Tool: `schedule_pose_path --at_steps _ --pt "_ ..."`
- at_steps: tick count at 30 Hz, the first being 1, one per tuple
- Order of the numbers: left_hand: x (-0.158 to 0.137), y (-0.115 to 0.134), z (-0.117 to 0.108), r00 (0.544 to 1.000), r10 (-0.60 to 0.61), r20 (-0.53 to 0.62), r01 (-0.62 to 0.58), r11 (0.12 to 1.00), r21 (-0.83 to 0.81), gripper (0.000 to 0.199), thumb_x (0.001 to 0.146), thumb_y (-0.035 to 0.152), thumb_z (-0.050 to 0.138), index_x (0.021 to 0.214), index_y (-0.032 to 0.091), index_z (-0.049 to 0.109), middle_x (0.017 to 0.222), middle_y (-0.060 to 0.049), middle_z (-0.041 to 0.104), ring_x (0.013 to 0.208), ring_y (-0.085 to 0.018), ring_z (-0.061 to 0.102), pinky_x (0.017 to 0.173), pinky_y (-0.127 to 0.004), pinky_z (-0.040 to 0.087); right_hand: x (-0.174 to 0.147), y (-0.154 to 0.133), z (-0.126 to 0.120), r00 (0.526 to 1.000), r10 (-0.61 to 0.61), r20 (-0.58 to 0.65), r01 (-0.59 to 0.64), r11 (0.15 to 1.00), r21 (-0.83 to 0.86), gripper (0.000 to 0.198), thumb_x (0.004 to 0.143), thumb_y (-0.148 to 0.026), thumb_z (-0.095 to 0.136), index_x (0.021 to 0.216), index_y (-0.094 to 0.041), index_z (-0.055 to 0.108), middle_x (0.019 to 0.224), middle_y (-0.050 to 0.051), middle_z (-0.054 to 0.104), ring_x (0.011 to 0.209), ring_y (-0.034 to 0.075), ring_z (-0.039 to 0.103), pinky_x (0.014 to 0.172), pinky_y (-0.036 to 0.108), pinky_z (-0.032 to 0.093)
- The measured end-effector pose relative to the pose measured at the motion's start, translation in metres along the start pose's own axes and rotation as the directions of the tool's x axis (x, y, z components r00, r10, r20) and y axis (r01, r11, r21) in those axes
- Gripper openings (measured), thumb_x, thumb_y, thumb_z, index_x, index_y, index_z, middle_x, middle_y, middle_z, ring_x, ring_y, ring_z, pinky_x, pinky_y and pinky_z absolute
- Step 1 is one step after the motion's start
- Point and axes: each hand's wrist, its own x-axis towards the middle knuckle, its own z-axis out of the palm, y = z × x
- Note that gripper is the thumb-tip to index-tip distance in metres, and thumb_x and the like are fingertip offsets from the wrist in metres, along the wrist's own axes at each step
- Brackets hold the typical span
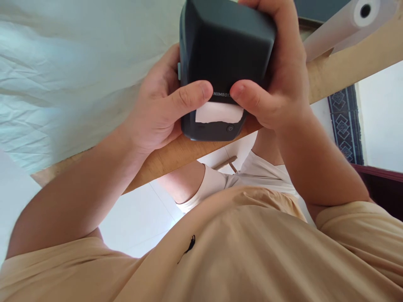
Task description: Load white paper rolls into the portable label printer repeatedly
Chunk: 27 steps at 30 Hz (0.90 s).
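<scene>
Between my two hands is a dark label printer with "NIIMBOT" lettering on its front. A torn-edged strip of white paper sticks out of its slot, and a round power button shows below the strip. My left hand is wrapped round the left side, its thumb lying on the front by the lettering. My right hand grips the right side, thumb on the front and fingers over the top edge. The fingers behind the printer are hidden. The printer is held over the wooden table edge.
The wooden table edge runs diagonally below the printer. Pale wrinkled sheeting covers the table on the left. At the upper right lies a white roll with a dark core hole, near a dark flat object. My legs are under the table.
</scene>
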Motion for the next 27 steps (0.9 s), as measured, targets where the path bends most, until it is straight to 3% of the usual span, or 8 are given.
schedule_pose_path --at_steps 7,9,11,13,15,20,24,27 --pt "-0.001 -0.001 -0.001 1.000 -0.005 0.001 0.004 0.986 0.164 0.040 0.071 0.017 0.089 0.107 0.024 0.070 0.107 -0.004 0.074 0.101 -0.023 0.076 0.084 -0.039 0.064 0.000 0.003 0.001 1.000 -0.020 0.000 0.020 0.998 -0.055 0.089 0.110 -0.082 0.054 0.158 -0.006 0.053 0.157 0.005 0.068 0.147 0.008 0.067 0.139 0.031 0.056" --pt "-0.001 -0.002 0.001 1.000 -0.004 0.006 0.004 0.996 0.089 0.043 0.077 0.023 0.095 0.113 0.025 0.072 0.108 -0.004 0.077 0.113 -0.028 0.082 0.085 -0.039 0.065 0.001 0.003 0.001 1.000 -0.024 0.001 0.024 0.998 -0.054 0.088 0.110 -0.082 0.054 0.158 -0.008 0.053 0.156 0.005 0.068 0.146 0.008 0.068 0.139 0.032 0.057" --pt "0.000 -0.004 0.006 1.000 0.008 0.008 -0.008 1.000 -0.022 0.054 0.086 0.046 0.097 0.132 0.030 0.073 0.113 -0.004 0.081 0.129 -0.035 0.084 0.090 -0.043 0.070 0.000 0.002 0.001 1.000 -0.027 -0.007 0.027 0.999 -0.028 0.088 0.110 -0.082 0.056 0.158 -0.009 0.052 0.157 0.006 0.068 0.148 0.009 0.068 0.141 0.034 0.058" --pt "0.004 -0.004 0.014 1.000 0.030 0.004 -0.030 0.992 -0.119 0.072 0.092 0.070 0.089 0.152 0.036 0.068 0.119 -0.006 0.084 0.138 -0.038 0.082 0.095 -0.049 0.073 -0.001 0.002 0.002 0.999 -0.027 -0.034 0.027 1.000 0.009 0.089 0.110 -0.083 0.057 0.159 -0.009 0.050 0.163 0.008 0.065 0.156 0.010 0.066 0.146 0.035 0.056" --pt "0.009 -0.004 0.023 0.999 0.044 0.000 -0.043 0.986 -0.159 0.082 0.093 0.081 0.083 0.160 0.037 0.064 0.120 -0.007 0.084 0.138 -0.038 0.082 0.099 -0.051 0.073 -0.002 0.003 0.005 0.998 -0.014 -0.059 0.015 1.000 0.024 0.091 0.110 -0.083 0.058 0.163 -0.009 0.048 0.169 0.010 0.060 0.165 0.011 0.061 0.151 0.036 0.052" --pt "0.020 -0.006 0.036 0.999 0.042 -0.014 -0.044 0.982 -0.185 0.083 0.095 0.084 0.080 0.161 0.036 0.064 0.118 -0.007 0.085 0.137 -0.038 0.082 0.103 -0.051 0.073 -0.005 0.003 0.009 0.996 0.013 -0.093 -0.012 1.000 0.004 0.088 0.111 -0.085 0.052 0.167 -0.017 0.049 0.177 0.008 0.050 0.177 0.015 0.055 0.160 0.039 0.037" --pt "0.020 -0.012 0.032 0.999 0.038 -0.021 -0.042 0.980 -0.193 0.083 0.096 0.084 0.079 0.162 0.036 0.064 0.118 -0.007 0.085 0.136 -0.037 0.083 0.105 -0.050 0.073 -0.005 0.002 0.006 0.999 -0.016 -0.046 0.013 0.998 -0.066 0.079 0.114 -0.083 0.045 0.168 -0.026 0.046 0.176 0.000 0.053 0.174 0.012 0.057 0.156 0.041 0.046" --pt "0.014 -0.015 0.020 0.999 0.031 -0.032 -0.037 0.980 -0.195 0.076 0.098 0.082 0.078 0.157 0.035 0.068 0.113 -0.006 0.085 0.134 -0.035 0.084 0.105 -0.049 0.073 -0.002 0.002 0.004 0.997 -0.071 0.002 0.071 0.996 -0.063 0.089 0.111 -0.085 0.048 0.168 -0.017 0.046 0.176 0.008 0.055 0.172 0.013 0.058 0.154 0.041 0.048"
